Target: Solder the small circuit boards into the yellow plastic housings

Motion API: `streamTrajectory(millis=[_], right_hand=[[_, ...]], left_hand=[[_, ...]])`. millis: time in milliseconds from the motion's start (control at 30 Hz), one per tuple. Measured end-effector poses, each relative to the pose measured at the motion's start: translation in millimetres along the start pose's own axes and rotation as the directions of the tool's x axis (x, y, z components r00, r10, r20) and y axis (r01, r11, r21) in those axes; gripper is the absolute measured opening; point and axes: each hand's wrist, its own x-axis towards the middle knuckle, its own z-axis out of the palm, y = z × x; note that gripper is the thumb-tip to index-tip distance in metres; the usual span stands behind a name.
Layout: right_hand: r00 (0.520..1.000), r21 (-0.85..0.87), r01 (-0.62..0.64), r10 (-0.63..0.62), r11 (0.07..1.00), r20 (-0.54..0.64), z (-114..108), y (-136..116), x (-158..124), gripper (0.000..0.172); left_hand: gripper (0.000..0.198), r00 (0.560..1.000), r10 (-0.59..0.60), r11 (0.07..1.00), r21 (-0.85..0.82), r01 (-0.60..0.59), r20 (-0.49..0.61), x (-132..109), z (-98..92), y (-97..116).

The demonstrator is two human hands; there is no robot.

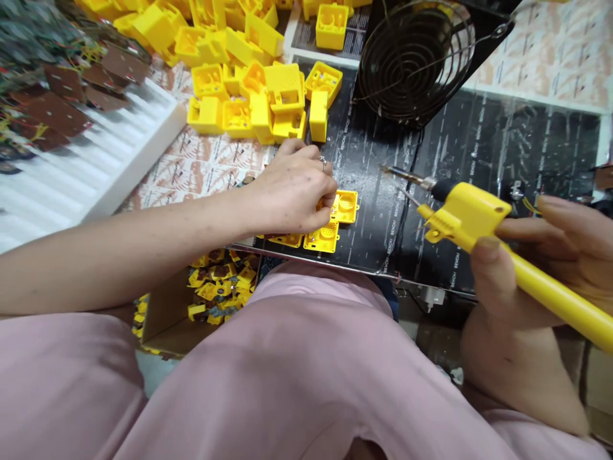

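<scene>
My right hand (531, 268) is wrapped round a yellow soldering gun (479, 207). Its metal tip and thin feed tube point left above the black bench mat. My left hand (299, 182), wearing a ring, is curled low over a group of open yellow plastic casings (322, 237) near the bench's front edge. Yellow plastic shows between its thumb and fingers, so it appears closed on one casing; most of that piece is hidden. The casings beside it lie flat, with speaker-like hole patterns showing.
Many yellow box housings (287, 86) are piled behind my left hand. A black fan (416, 64) with a wire guard stands at the back. A white foam tray (134, 150) with brown boards (57, 115) is at left. Below the edge sits a carton (167, 319) of yellow parts.
</scene>
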Motion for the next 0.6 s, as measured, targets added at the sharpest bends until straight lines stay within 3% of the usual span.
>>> streamTrajectory(millis=[67, 200, 267, 367, 500, 567, 600], right_hand=[[0.988, 0.016, 0.03, -0.027, 0.999, -0.153, 6.4, 5.5, -8.4, 0.057], [0.937, -0.022, 0.167, -0.165, 0.986, -0.306, 10.7, 40.1, -19.4, 0.043], [0.891, -0.068, 0.219, -0.228, 0.973, -0.392, 10.1, 59.0, -22.2, 0.041], [0.853, -0.112, 0.25, -0.274, 0.962, -0.444, 10.5, 74.2, -23.7, 0.038], [0.887, -0.114, 0.301, -0.322, 0.947, -0.331, 12.4, 62.4, -23.3, 0.046], [0.934, -0.102, 0.23, -0.249, 0.968, -0.256, 13.1, 45.9, -22.9, 0.045], [0.957, -0.094, 0.169, -0.186, 0.981, -0.221, 13.7, 37.0, -22.5, 0.043]], left_hand=[[0.023, 1.0, 0.016, 1.0, 0.016, -0.016, -0.006, -3.1, -6.0, -1.1], [0.06, 0.977, 0.214, 0.977, 0.009, -0.215, 0.021, -6.4, -11.5, -12.3], [0.059, 0.948, 0.302, 0.951, 0.027, -0.307, 0.104, -8.1, -5.1, -22.1], [0.054, 0.943, 0.288, 0.954, 0.043, -0.298, 0.165, -24.7, 8.9, -36.9], [0.05, 0.98, 0.19, 0.982, 0.011, -0.191, 0.053, -95.6, 9.1, -51.6], [0.043, 0.985, 0.14, 0.99, -0.036, -0.138, 0.095, -144.3, -2.0, -60.9], [0.039, 0.981, 0.095, 0.994, -0.064, -0.085, 0.171, -166.9, -8.8, -66.8]])
